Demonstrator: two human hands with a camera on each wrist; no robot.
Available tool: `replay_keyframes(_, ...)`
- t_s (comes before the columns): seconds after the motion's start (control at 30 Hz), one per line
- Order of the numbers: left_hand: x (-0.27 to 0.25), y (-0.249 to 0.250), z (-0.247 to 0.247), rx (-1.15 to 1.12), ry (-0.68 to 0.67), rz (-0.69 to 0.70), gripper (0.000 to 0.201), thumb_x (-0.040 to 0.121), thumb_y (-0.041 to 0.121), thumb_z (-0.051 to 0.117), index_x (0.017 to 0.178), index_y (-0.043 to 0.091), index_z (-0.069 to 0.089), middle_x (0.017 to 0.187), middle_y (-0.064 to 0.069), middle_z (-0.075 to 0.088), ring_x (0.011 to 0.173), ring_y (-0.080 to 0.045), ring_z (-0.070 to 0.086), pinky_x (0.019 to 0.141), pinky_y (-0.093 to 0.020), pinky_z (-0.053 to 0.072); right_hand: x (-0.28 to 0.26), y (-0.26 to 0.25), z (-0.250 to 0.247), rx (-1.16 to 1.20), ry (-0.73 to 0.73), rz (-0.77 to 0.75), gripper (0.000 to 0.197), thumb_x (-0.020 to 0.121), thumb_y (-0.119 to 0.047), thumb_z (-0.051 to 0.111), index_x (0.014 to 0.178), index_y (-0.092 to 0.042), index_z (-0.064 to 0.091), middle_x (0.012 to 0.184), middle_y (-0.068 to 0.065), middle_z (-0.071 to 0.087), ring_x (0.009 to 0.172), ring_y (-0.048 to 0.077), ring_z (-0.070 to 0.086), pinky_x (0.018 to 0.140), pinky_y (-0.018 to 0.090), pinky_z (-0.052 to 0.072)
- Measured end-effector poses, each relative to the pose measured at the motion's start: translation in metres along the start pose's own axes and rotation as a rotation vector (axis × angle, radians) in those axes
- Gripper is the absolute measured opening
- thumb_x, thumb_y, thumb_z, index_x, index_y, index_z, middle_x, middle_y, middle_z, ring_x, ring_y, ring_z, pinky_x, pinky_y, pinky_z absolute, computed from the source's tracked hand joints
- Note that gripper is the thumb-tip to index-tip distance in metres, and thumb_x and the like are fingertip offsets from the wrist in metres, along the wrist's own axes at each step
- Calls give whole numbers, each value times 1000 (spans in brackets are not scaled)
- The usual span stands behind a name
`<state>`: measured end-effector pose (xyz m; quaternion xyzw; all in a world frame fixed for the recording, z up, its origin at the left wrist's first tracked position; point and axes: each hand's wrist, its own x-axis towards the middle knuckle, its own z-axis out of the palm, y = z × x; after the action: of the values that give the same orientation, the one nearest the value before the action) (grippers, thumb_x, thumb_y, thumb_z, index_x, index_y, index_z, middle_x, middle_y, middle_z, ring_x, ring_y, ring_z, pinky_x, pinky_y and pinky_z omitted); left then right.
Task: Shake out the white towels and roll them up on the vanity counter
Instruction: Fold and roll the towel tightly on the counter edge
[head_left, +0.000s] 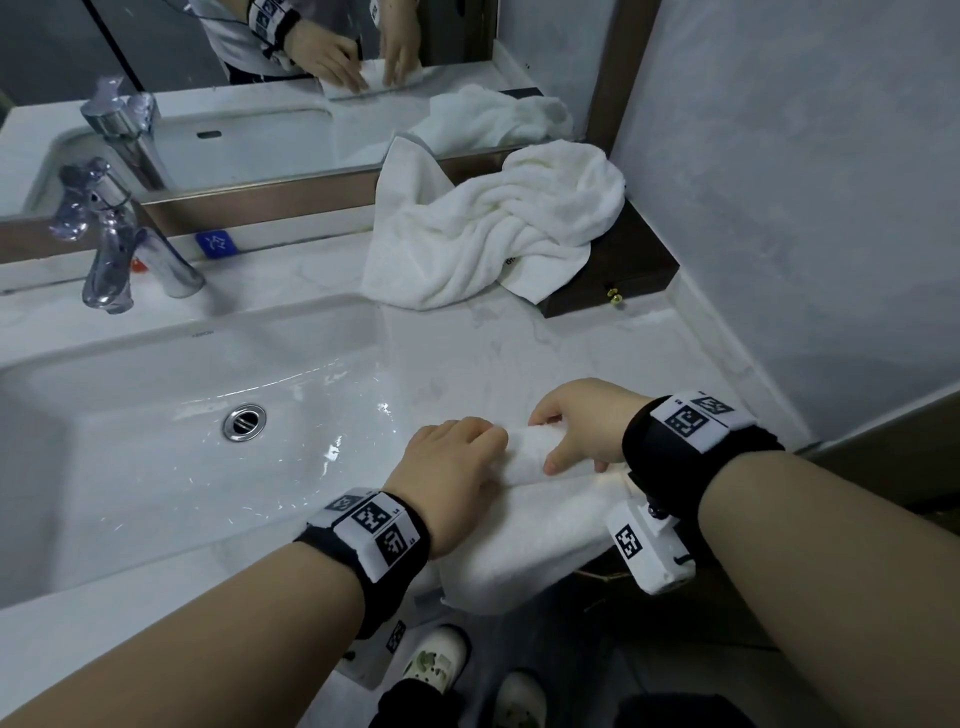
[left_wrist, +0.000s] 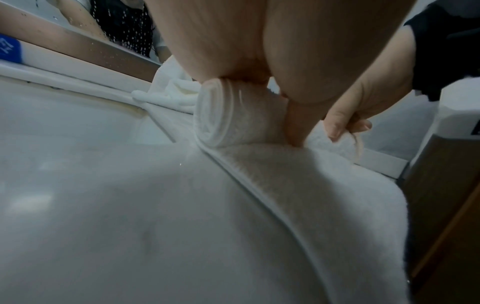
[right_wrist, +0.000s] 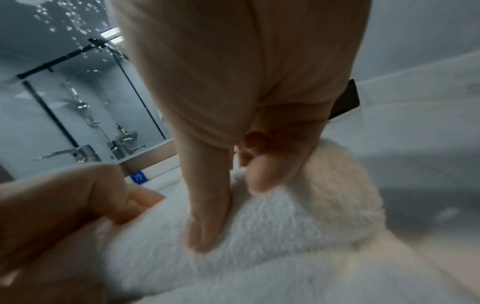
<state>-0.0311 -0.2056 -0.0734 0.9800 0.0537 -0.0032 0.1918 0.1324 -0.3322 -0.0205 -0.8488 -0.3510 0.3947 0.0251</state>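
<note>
Towel roll (head_left: 524, 457) under both grips

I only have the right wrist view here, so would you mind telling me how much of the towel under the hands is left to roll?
Observer: A good stretch. In the head view the flat part of the towel runs from the roll back to the counter edge and droops over it.
Operator: Thank you. Is the roll even at its left end?
Observer: The left wrist view shows neat spiral layers at the end of the roll, under the left hand.
Operator: Are other towels waiting?
Observer: Yes, a crumpled white towel lies by the mirror, partly on a dark box.
</note>
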Motion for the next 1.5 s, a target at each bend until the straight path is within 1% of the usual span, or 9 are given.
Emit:
replay_keyframes(0.13,5,0,-16,-196,-103,-83,12,93,29,56,102,21,52,110,3,59,97,-24,57,86,-36,45,0,-8,3,-132,56,-32,53,72,-32,82,121,-26,61,120,-7,62,101,19,63,83,34,53)
replay_keyframes(0.43,32,-4,-32,-307,-414,-366,80,78,45,71,146,24,33,127,10,56,108,-13,55,83,-21,39,-8,-4,21,-270,230,-81,32,78,-34,73,108,-26,63,105,-9,59,86,20,62,75,37,53)
replay_keyframes(0.53,41,2,-39,-194,-492,-331,37,81,42,65,111,20,61,105,3,67,99,-21,62,67,-21,41,-8,-2,30,-310,323,-119,22,82,-29,67,103,-24,63,104,-8,54,83,21,60,64,32,46)
replay_keyframes(0.63,46,8,-41,-66,-564,-246,18,83,32,53,75,16,54,70,0,61,69,-22,59,53,-25,40,-4,0,37,-348,416,-145,16,83,-23,63,99,-23,61,103,-7,53,90,21,55,64,32,41)
replay_keyframes(0.8,52,6,-29,148,-554,-268,43,90,35,58,125,13,44,121,-9,50,111,-33,53,88,-41,45,5,2,41,-294,486,-184,24,82,-30,65,104,-25,57,108,-9,52,107,20,41,89,31,33)
replay_keyframes(0.87,54,6,-24,226,-522,-243,49,92,33,58,131,13,38,127,-9,46,117,-32,48,88,-41,42,5,3,40,-227,452,-176,33,80,-34,69,108,-24,53,113,-8,48,111,19,39,92,32,31)
replay_keyframes(1.07,59,3,-19,412,-377,-172,48,90,31,60,129,16,37,125,-6,46,113,-29,48,74,-38,35,-2,3,16,104,244,-86,52,77,-41,72,124,-27,56,125,-4,46,115,19,48,99,36,43)
replay_keyframes(1.33,73,-3,-27,490,-319,-141,47,85,15,60,126,17,37,124,-4,41,109,-26,45,73,-34,35,3,-4,-7,192,133,-65,42,92,-28,61,131,-14,57,127,7,61,117,25,57,102,40,44)
replay_keyframes(1.5,74,-10,-30,498,-252,-91,44,82,11,57,121,17,38,121,-3,42,108,-26,43,76,-34,34,14,-7,-19,87,96,-84,34,93,-29,60,121,-10,62,112,10,66,104,27,62,80,33,48)
